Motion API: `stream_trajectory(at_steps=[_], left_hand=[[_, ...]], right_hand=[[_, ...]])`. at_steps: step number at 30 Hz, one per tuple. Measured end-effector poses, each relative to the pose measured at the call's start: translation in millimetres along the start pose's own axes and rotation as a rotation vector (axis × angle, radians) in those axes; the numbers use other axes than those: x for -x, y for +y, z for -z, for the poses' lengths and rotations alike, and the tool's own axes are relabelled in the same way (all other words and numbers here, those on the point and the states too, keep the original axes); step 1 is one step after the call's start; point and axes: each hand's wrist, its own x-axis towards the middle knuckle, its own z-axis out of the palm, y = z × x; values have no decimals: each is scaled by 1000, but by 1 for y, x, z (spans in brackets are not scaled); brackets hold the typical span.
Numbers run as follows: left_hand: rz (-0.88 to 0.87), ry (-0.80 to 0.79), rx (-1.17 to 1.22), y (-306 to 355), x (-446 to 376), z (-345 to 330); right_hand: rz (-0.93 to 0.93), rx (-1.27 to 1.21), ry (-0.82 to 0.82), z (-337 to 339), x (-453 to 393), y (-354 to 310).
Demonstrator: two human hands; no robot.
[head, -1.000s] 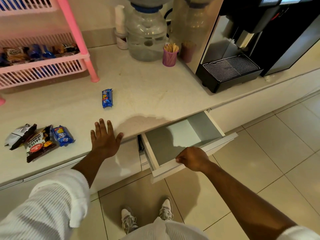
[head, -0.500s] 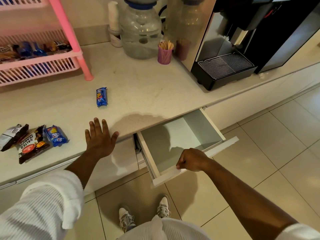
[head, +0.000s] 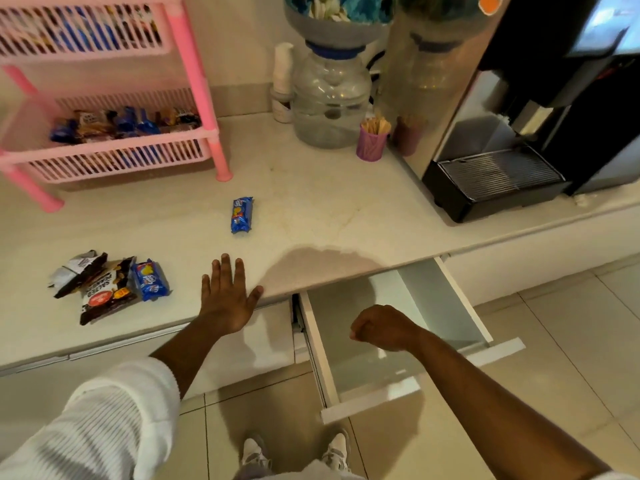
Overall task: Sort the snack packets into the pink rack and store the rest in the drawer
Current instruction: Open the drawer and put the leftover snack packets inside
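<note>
My left hand (head: 227, 299) rests flat on the pale countertop (head: 311, 209), near its front edge. With curled fingers holding nothing, my right hand (head: 381, 329) hovers over the open white drawer (head: 315, 344), whose inside looks empty. One blue snack packet (head: 241, 215) lies alone mid-counter. To the left sits a small pile: a silver-black packet (head: 78, 273), a black salted-peanuts packet (head: 105, 296) and a blue packet (head: 150, 280). The pink rack (head: 194, 81) stands at the back left, with several packets (head: 121, 124) on its lower shelf.
A water bottle (head: 330, 105), a stack of paper cups (head: 282, 81) and a purple cup of wooden sticks (head: 372, 143) stand at the back. A black coffee machine (head: 502, 178) fills the right. The drawer juts over the tiled floor by my shoes (head: 294, 452).
The drawer has slid farther out. My right hand has let go of the drawer front and now hangs as a fist above the drawer. My left hand stays flat on the counter.
</note>
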Motion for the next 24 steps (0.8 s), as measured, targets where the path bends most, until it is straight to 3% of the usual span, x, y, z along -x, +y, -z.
stream_trajectory(at_steps=[4, 13, 16, 21, 24], left_hand=[[-29, -15, 39, -11, -3, 11], [-52, 322, -114, -90, 12, 70], [-9, 274, -146, -126, 13, 86], [-87, -10, -260, -174, 2, 99], [-139, -17, -248, -180, -5, 102]], right_hand=[[59, -130, 144, 15, -40, -31], [201, -218, 329, 25, -136, -150], [179, -152, 408, 23, -167, -187], [119, -117, 517, 19, -208, -229], [72, -69, 517, 15, -223, -241]])
